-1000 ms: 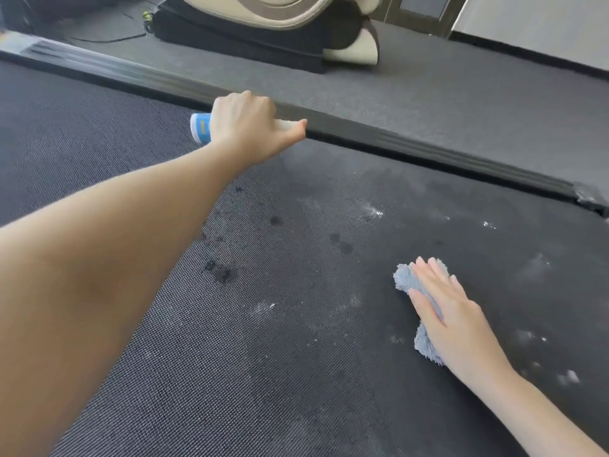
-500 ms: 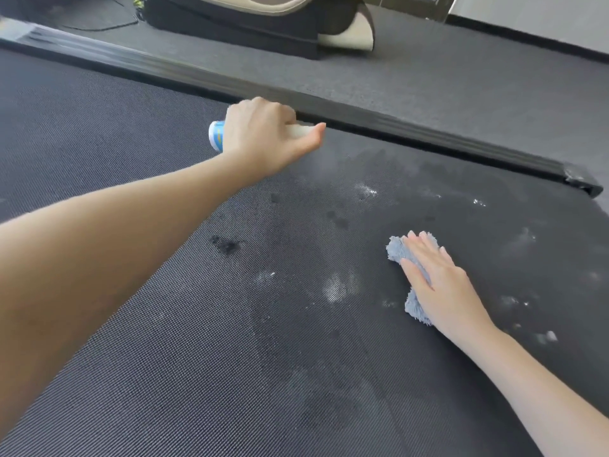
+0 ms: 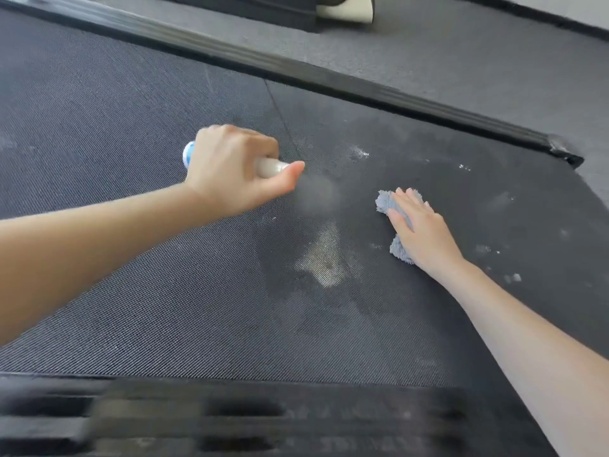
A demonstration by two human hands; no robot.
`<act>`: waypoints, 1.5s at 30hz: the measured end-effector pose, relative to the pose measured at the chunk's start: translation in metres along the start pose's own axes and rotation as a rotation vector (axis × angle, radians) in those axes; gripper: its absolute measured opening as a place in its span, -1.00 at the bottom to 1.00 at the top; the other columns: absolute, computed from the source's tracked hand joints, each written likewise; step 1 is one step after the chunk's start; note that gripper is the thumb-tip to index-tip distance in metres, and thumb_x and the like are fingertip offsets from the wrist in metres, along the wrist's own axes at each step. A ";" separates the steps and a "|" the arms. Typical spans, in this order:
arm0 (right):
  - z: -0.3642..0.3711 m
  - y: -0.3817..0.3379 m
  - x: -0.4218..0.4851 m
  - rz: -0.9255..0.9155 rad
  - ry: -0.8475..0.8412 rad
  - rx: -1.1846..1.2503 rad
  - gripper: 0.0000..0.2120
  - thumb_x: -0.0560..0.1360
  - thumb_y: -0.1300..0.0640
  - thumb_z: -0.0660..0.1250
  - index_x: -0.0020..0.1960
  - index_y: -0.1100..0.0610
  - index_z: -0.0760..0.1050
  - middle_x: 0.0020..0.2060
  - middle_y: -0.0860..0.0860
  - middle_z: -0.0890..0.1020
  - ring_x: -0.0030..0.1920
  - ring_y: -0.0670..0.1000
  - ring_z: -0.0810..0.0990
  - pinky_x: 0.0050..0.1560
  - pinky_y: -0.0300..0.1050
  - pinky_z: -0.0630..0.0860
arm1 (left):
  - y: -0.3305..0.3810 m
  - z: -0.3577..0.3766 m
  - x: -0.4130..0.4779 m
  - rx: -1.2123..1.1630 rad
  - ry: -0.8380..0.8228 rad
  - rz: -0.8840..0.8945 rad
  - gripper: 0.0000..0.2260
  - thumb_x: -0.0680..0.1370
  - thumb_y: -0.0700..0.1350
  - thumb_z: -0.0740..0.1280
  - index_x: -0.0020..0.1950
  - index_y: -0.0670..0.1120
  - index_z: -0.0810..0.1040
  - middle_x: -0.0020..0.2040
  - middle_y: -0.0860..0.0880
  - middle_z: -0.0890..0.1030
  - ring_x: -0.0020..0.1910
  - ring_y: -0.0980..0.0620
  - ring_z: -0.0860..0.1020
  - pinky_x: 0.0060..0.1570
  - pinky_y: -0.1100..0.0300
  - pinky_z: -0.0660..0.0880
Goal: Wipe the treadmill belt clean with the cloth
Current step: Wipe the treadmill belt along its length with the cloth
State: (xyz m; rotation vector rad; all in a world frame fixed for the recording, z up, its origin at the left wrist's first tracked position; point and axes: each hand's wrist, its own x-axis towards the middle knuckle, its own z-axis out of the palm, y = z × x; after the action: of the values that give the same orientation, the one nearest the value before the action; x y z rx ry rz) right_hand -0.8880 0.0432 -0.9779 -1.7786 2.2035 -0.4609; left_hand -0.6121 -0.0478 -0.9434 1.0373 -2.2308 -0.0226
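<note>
The dark woven treadmill belt (image 3: pixel 138 291) fills the view, with white foamy patches (image 3: pixel 324 258) and damp stains in its middle. My left hand (image 3: pixel 230 169) grips a small spray bottle (image 3: pixel 270 167) with a blue-and-white base, nozzle pointing right, and a puff of mist (image 3: pixel 318 192) hangs just off its tip. To the right, my right hand (image 3: pixel 418 225) rests flat, fingers straight, on a crumpled grey-blue cloth (image 3: pixel 385 202) lying on the belt.
A black side rail (image 3: pixel 362 90) runs along the belt's far edge, ending at a corner cap (image 3: pixel 563 148). Grey floor (image 3: pixel 461 51) lies beyond it, with a dark and cream machine base (image 3: pixel 346 9) at the top. A blurred black ribbed rail (image 3: pixel 230 420) borders the near edge.
My left hand with the bottle has come away from the far rail toward the belt's middle, and mist now shows at the nozzle. A larger white patch has appeared. The view tilted down.
</note>
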 end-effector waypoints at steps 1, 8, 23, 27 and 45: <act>0.000 0.000 -0.001 0.004 -0.002 0.000 -0.57 0.64 0.04 0.04 0.48 0.07 0.15 0.49 -0.06 0.13 0.50 -0.05 -0.02 0.41 -0.26 -0.13 | 0.002 -0.004 -0.008 -0.004 -0.013 0.019 -0.54 0.44 0.28 0.12 -0.44 -0.07 0.35 -0.51 0.03 0.32 -0.48 -0.10 0.37 -0.41 0.17 0.31; 0.004 0.006 0.003 -0.024 0.004 -0.028 -0.57 0.63 0.03 0.03 0.48 0.09 0.18 0.49 -0.03 0.16 0.51 -0.05 0.00 0.45 -0.18 -0.12 | 0.015 -0.028 -0.037 0.147 -0.140 0.025 -0.41 0.38 0.41 0.01 -0.44 -0.10 0.39 -0.52 -0.01 0.44 -0.48 -0.10 0.43 -0.45 0.30 0.09; 0.002 0.004 0.000 -0.020 -0.006 -0.024 -0.57 0.64 0.01 0.01 0.48 0.07 0.16 0.50 -0.06 0.13 0.51 -0.04 -0.03 0.46 -0.14 -0.12 | 0.054 -0.049 -0.092 0.111 -0.178 0.151 -0.52 0.39 0.26 0.19 -0.53 -0.09 0.36 -0.58 0.02 0.33 -0.60 -0.05 0.32 -0.38 0.36 -0.07; 0.003 0.006 0.002 -0.021 -0.003 -0.020 -0.57 0.64 0.02 0.01 0.48 0.08 0.17 0.50 -0.05 0.14 0.51 -0.03 -0.02 0.45 -0.14 -0.12 | 0.065 -0.045 -0.091 0.093 -0.171 0.159 -0.54 0.39 0.24 0.20 -0.53 -0.08 0.36 -0.59 0.03 0.31 -0.60 -0.02 0.30 -0.37 0.36 -0.11; 0.007 0.013 0.008 -0.046 -0.013 -0.034 -0.57 0.64 0.01 0.00 0.48 0.08 0.17 0.50 -0.04 0.13 0.51 -0.03 -0.04 0.47 -0.11 -0.10 | 0.063 0.012 -0.018 0.173 -0.023 0.119 -0.49 0.40 0.32 0.11 -0.51 -0.07 0.18 -0.58 0.06 0.21 -0.60 -0.01 0.18 -0.39 0.35 -0.10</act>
State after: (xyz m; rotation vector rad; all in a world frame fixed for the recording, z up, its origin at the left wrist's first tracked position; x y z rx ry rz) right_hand -0.8983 0.0376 -0.9894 -1.8478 2.1783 -0.4235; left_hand -0.6532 0.0048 -0.9458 0.9962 -2.3442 0.2146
